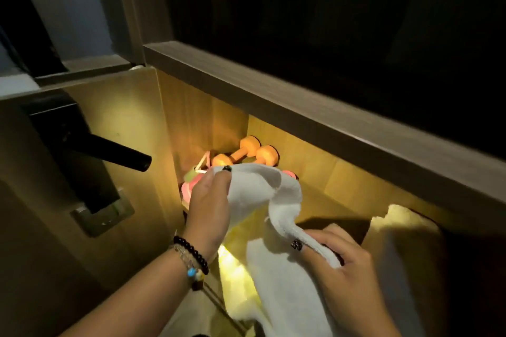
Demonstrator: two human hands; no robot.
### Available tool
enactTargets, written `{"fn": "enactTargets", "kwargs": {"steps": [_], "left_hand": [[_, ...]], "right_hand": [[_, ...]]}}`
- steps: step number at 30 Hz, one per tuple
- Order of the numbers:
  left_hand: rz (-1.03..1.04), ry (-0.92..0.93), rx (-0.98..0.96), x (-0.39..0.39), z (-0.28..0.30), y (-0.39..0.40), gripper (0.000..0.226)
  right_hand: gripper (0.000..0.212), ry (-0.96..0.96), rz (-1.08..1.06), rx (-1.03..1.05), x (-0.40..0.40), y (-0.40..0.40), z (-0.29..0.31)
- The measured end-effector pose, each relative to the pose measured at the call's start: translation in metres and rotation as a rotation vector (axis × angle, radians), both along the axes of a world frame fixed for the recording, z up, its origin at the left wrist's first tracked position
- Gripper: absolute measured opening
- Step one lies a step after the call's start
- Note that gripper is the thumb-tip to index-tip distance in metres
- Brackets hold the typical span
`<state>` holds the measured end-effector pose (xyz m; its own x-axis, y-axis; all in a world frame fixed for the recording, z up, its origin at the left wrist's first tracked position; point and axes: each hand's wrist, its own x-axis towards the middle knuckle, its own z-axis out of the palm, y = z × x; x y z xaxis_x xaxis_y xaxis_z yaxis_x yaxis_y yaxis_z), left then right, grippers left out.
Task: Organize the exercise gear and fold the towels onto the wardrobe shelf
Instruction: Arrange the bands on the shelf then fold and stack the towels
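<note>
White terry towel (276, 254) hangs between both hands. Left hand (209, 206) and right hand (338, 254) each pinch an edge. Orange dumbbells (246, 154) lie behind.

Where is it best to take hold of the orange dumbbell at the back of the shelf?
Probably by the narrow bar of the orange dumbbell, between its two wide heads, coming from above and in front. It lies flat near the back corner, and the white towel hides its near end.

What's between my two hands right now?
In the head view, a white terry towel stretches from left hand to right hand, each pinching an edge.
</note>
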<state>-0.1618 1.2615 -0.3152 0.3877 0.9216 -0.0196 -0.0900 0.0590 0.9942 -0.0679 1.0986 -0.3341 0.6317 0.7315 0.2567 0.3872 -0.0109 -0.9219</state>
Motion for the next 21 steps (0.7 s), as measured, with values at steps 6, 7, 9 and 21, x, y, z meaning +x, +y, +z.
{"fn": "enactTargets", "kwargs": {"steps": [6, 7, 9, 21], "left_hand": [[-0.150, -0.146, 0.102, -0.050, -0.051, 0.003, 0.026], [-0.188, -0.155, 0.110, -0.063, -0.056, 0.004, 0.026], [-0.218, -0.184, 0.122, -0.088, -0.066, 0.014, 0.027], [-0.690, -0.301, 0.470, -0.142, -0.034, -0.002, 0.047]], "right_hand": [[0.024, -0.308, -0.129, -0.013, -0.053, 0.015, -0.070], [0.029, -0.358, -0.161, -0.037, -0.060, 0.014, -0.077], [0.014, -0.449, -0.193, -0.077, -0.075, 0.011, -0.081], [0.020, -0.699, -0.376, -0.285, -0.119, -0.050, 0.022]]}}
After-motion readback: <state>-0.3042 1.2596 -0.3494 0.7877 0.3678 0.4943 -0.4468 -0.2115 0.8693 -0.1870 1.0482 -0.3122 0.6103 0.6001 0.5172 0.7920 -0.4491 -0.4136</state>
